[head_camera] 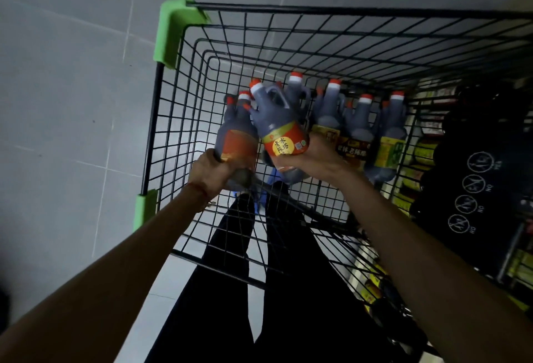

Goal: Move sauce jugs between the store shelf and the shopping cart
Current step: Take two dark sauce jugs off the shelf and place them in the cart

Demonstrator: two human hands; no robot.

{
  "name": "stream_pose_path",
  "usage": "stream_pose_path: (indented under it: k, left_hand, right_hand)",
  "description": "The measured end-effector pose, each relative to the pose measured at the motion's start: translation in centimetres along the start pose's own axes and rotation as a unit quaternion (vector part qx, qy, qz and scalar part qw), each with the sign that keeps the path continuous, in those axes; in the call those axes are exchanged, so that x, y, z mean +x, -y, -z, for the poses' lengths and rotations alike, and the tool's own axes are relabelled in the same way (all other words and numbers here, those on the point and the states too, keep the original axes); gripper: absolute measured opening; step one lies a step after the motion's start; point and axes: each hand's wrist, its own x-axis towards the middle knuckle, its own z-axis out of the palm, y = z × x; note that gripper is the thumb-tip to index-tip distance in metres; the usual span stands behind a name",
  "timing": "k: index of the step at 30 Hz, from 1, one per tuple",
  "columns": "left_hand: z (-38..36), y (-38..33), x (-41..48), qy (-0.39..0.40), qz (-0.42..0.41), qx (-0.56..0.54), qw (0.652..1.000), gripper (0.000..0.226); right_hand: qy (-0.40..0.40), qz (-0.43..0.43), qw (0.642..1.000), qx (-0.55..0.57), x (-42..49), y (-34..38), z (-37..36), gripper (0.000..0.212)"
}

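Note:
I look down into a black wire shopping cart [184, 109] with green corner guards. My left hand [215, 173] grips the base of a dark sauce jug [238, 132] with an orange label and a red-and-white cap. My right hand [313, 158] holds a second dark jug [278, 120] by its lower body; its red and yellow label faces me. Both jugs are inside the cart, tilted away from me, side by side. Several more dark jugs [360, 126] with red-and-white caps lie in a row to the right in the cart.
A black child-seat flap [473, 189] with white warning icons fills the cart's right side. Store shelves with yellow-labelled goods [427, 146] show through the wire on the right. Grey floor tiles [72, 88] lie to the left. Dark trouser legs [230, 261] show below the cart.

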Motion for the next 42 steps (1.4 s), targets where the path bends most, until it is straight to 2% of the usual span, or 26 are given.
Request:
stream_pose_path:
  k: [3, 5, 9, 11, 14, 17, 19, 20, 22, 27, 30, 33, 36, 40, 42]
  left_hand:
    - [0.8, -0.3, -0.9, 0.005, -0.015, -0.020, 1.000, 0.074]
    - [1.2, -0.9, -1.6, 0.031, -0.028, -0.036, 0.998, 0.070]
    - [2.3, -1.9, -3.5, 0.116, -0.057, -0.051, 0.990, 0.069]
    - [3.0, -2.6, -4.7, 0.157, -0.083, -0.048, 0.983, 0.076]
    - [4.2, -3.8, -6.7, 0.223, -0.131, -0.030, 0.965, 0.074]
    - [5.3, -4.8, -8.9, 0.287, -0.168, -0.013, 0.943, 0.053]
    - [5.6, -5.2, -10.3, 0.307, -0.193, -0.004, 0.932, 0.031]
    - [5.6, -5.5, -11.1, 0.316, -0.202, 0.000, 0.927, 0.027]
    - [5.4, -6.1, -13.3, 0.340, -0.220, 0.005, 0.915, 0.034]
    - [3.7, -7.4, -19.5, 0.384, -0.258, 0.040, 0.886, 0.067]
    - [2.0, -7.3, -22.8, 0.403, -0.292, 0.092, 0.862, 0.071]
    - [-0.6, -6.6, -26.0, 0.430, -0.317, 0.133, 0.834, 0.080]
    - [-3.4, -5.2, -29.5, 0.464, -0.328, 0.172, 0.805, 0.086]
    - [-7.0, -1.6, -35.4, 0.499, -0.349, 0.216, 0.763, 0.082]
    - [-8.7, 1.1, -39.1, 0.521, -0.354, 0.231, 0.741, 0.078]
  right_hand:
    - [-0.002, -0.020, 0.998, 0.054, -2.4, 0.1, -0.1, 0.030]
    - [-0.021, -0.028, 0.995, 0.098, -4.3, 0.0, -0.2, 0.026]
    - [-0.070, -0.025, 0.985, 0.159, -8.2, 0.2, -1.5, 0.035]
    - [-0.103, -0.013, 0.976, 0.189, -10.0, 0.2, -2.4, 0.044]
    - [-0.157, 0.008, 0.960, 0.233, -13.4, 0.6, -4.3, 0.053]
    - [-0.205, 0.039, 0.939, 0.274, -17.2, 0.9, -6.6, 0.046]
    - [-0.234, 0.053, 0.918, 0.315, -20.2, 1.2, -8.1, 0.040]
    - [-0.250, 0.062, 0.907, 0.333, -21.7, 1.4, -8.8, 0.040]
    - [-0.284, 0.087, 0.885, 0.358, -24.6, 1.5, -10.2, 0.040]
    - [-0.359, 0.103, 0.834, 0.406, -31.2, 0.4, -12.8, 0.040]
    - [-0.407, 0.106, 0.798, 0.431, -35.2, -0.9, -14.0, 0.053]
    - [-0.458, 0.102, 0.761, 0.447, -39.1, -3.0, -15.3, 0.050]
    - [-0.500, 0.087, 0.720, 0.474, -42.9, -5.6, -17.4, 0.062]
    - [-0.548, 0.079, 0.660, 0.508, -48.3, -10.4, -21.5, 0.059]
    - [-0.574, 0.072, 0.634, 0.514, -51.1, -12.9, -24.1, 0.069]
